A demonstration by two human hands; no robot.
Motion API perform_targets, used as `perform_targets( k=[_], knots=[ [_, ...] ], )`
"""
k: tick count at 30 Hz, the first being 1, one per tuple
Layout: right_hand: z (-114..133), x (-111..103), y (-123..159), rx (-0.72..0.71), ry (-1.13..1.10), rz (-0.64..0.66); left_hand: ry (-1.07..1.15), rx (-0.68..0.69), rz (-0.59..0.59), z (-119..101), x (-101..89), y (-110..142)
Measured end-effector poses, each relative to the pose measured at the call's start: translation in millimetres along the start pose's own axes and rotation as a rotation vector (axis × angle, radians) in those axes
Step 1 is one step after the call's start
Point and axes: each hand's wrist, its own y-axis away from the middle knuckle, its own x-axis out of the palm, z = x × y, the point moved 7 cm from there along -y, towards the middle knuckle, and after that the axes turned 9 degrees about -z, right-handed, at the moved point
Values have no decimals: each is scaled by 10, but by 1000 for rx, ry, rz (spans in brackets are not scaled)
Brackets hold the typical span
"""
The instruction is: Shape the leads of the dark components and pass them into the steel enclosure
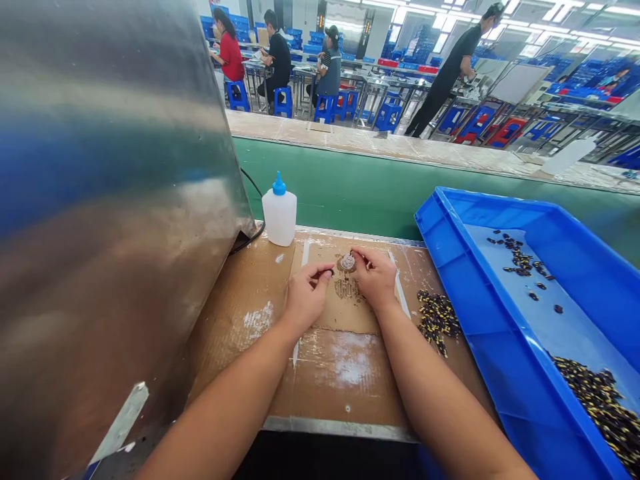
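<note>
My left hand is closed in a pinch, with a small dark part between thumb and fingertips. Just to the right, my right hand has its thumb and index finger bent together beside a small round, clear-looking piece. Whatever its fingertips hold is too small to make out. Both hands are low over a cardboard sheet taped to the worktop, which has dark stains around the round piece. Right of my right hand lies a loose pile of small black-and-yellow parts.
A white squeeze bottle with a blue nozzle stands behind my left hand. At left rises a large metal housing. A blue bin on the right holds many more black-and-yellow parts. Beyond a green ledge, several people are at tables.
</note>
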Motion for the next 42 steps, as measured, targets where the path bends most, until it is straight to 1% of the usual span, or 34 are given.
perform_targets(
  k=[6,11,14,25,28,31,34,39,42],
  knots=[
    [30,-9,-9,-16,-1,-1,-5,2,-5,2,4,-3],
    [-50,-83,-29,102,19,-74,7,-4,-9,7,6,-7],
    [-105,-95,-26,159,3,-87,3,-8,-4,11,9,-3],
    [-176,-62,4,213,-17,-73,16,-10,-3,33,6,7],
    [-196,-61,13,215,1,-73,64,-71,-7,85,17,-2],
    [-208,-64,21,220,6,-74,181,-172,-16,165,31,-17],
    [-203,-73,26,228,-14,-84,272,-234,-31,221,29,-41],
    [-199,-100,25,231,9,-92,315,-278,-76,283,-5,-74],
    [-192,-162,24,251,13,-112,330,-293,-81,284,-7,-71]
  ],
)
